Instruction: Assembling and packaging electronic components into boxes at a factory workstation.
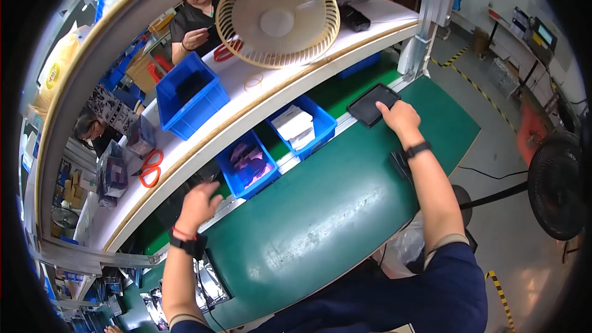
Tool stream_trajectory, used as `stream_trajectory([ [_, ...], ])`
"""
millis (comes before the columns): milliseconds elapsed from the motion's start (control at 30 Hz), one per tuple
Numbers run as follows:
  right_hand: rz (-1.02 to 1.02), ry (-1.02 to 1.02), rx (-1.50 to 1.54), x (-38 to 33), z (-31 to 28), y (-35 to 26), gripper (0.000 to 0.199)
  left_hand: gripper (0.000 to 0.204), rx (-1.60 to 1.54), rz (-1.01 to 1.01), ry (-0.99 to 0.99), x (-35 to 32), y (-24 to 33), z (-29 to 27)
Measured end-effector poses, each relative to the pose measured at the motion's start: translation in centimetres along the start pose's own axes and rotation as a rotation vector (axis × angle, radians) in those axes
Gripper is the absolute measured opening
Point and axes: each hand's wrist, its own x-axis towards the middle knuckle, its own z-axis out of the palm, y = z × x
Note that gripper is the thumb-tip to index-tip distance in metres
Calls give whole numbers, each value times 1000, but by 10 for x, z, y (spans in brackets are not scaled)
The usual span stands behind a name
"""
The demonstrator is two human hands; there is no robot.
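Green bench mat (333, 222): black tray (372, 105), 2 blue bins (320, 124), silver bags (209, 280) at L edge.

Dark navy short sleeves with pale cuffs; black wristbands on left hand (198, 205) and right hand (401, 117); red cord at left wrist.

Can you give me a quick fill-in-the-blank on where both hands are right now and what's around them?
1. The right hand rests its fingers on a flat ____ tablet-like device.
2. The left hand reaches toward the ____ bin of pink packets.
3. On the white shelf, the scissors have ____ handles.
4. The work mat under both hands is ____.

Missing words: black; blue; orange; green
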Motion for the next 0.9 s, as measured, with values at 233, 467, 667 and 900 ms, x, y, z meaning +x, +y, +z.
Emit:
stream_trajectory([
  [233,264,284,289,24,27,26,32,30,-248,279,106,-54,140,-54],
  [467,-399,173,1320,-151,34,2,26,22,-785,88,108,-54,218,-20],
  [667,-638,-197,1239,-255,41,-39,11,20,-1396,-90,235,-30,230,28],
  [900,-618,-397,1417,-263,42,-43,7,17,-1518,-198,444,-71,214,15],
])
